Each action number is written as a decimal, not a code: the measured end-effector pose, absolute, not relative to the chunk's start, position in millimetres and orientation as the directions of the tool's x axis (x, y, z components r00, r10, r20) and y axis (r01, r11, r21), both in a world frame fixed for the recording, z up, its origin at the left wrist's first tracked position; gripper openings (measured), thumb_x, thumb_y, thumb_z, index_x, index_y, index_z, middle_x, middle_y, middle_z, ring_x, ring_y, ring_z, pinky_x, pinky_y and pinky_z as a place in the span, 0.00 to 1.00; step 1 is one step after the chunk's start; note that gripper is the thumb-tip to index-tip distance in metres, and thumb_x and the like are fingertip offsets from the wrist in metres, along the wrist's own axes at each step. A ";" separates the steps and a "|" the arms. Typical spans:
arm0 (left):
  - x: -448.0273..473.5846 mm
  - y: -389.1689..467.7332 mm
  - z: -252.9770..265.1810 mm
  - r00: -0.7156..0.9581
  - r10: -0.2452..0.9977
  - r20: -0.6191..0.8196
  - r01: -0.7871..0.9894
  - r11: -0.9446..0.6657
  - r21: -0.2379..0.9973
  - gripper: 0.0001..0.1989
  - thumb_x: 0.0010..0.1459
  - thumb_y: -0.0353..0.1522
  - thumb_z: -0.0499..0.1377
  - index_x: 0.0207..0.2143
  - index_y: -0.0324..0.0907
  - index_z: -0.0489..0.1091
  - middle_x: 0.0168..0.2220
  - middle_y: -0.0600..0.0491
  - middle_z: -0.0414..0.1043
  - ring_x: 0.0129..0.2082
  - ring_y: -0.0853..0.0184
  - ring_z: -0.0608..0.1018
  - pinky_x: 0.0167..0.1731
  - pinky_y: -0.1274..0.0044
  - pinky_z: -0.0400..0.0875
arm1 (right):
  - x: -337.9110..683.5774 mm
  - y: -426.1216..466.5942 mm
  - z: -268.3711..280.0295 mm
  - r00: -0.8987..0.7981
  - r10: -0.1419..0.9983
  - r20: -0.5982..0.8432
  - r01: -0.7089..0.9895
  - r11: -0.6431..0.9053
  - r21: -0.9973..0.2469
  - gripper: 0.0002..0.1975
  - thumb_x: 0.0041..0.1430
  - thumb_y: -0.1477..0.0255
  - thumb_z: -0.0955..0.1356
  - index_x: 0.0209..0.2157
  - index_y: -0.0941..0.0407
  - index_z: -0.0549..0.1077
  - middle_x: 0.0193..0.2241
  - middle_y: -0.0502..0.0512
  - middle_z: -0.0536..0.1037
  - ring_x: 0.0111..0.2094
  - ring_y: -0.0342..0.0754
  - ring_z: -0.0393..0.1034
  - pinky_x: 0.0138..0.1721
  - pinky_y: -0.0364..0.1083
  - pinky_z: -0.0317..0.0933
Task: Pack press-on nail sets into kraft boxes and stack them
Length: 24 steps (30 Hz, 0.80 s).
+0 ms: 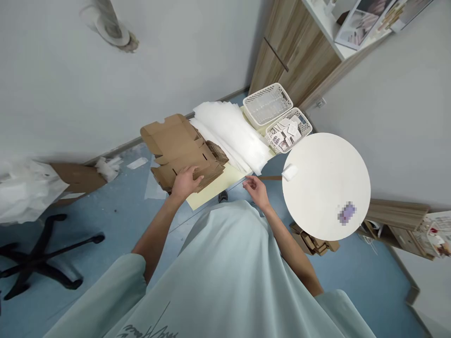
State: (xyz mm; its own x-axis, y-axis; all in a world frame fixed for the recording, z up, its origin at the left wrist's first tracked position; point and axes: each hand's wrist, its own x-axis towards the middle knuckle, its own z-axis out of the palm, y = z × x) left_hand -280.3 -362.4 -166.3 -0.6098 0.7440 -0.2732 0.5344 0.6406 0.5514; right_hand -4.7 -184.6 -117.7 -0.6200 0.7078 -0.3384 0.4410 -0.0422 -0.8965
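Note:
My left hand (186,182) rests on the near part of a stack of flattened brown cardboard boxes (179,146), its thumb apart from the fingers. No gripped thing shows in it. The boxes lie on the left part of a pale yellow table (220,185). My right hand (257,190) hovers at the table's near right edge, just below a pile of white foam sheets (236,134). Its fingers are loosely bent and apart, with nothing visible between them.
Behind the foam stand a white basket (268,105) of clear plastic packets and another basket (289,130) of small printed cards. A round white table (324,188) on the right bears a small white object (289,172). A wheeled chair base (45,260) stands at the left.

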 end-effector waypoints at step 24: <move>-275.6 -338.8 -171.2 -0.580 0.773 -0.258 0.600 0.620 0.506 0.19 0.70 0.33 0.52 0.54 0.43 0.80 0.50 0.41 0.84 0.49 0.51 0.84 0.50 0.67 0.76 | -142.7 -209.2 -122.0 -0.801 0.347 -0.488 0.534 0.782 -0.321 0.14 0.75 0.71 0.65 0.58 0.54 0.75 0.65 0.63 0.75 0.53 0.60 0.79 0.49 0.53 0.73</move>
State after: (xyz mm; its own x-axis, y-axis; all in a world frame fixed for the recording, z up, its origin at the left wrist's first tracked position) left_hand -275.6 -338.8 -171.2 -0.5801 0.7726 -0.2580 0.5998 0.6195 0.5064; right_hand -142.7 -209.2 -122.0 -0.8011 0.3470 -0.4877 0.5342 0.7821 -0.3210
